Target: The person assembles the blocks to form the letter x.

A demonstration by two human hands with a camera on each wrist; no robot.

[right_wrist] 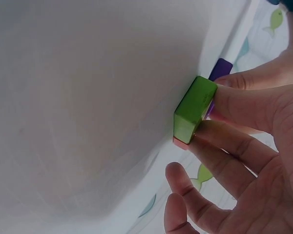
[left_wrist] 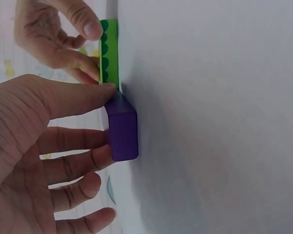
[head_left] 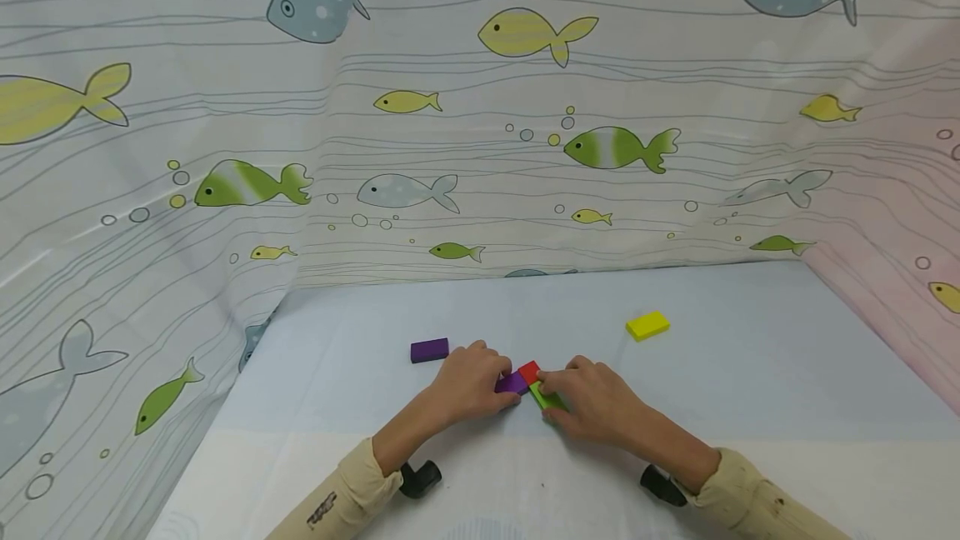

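Observation:
In the head view my left hand (head_left: 467, 382) pinches a purple block (head_left: 512, 383) between thumb and fingers. My right hand (head_left: 600, 402) holds a green block (head_left: 547, 397) the same way, its index fingertip close by a red block (head_left: 529, 372). The red block sits at the far end, where the purple and green blocks meet at an angle. Dark green scallops line one side of the green block (left_wrist: 112, 53) in the left wrist view. From the right wrist, only a sliver of the red block (right_wrist: 180, 143) shows past the green one.
A dark purple block (head_left: 430, 350) lies on the pale tabletop (head_left: 345, 390), just beyond my left hand. Farther back on the right is a yellow block (head_left: 648, 325). A fish-patterned curtain (head_left: 480, 140) hangs behind the table and along its sides.

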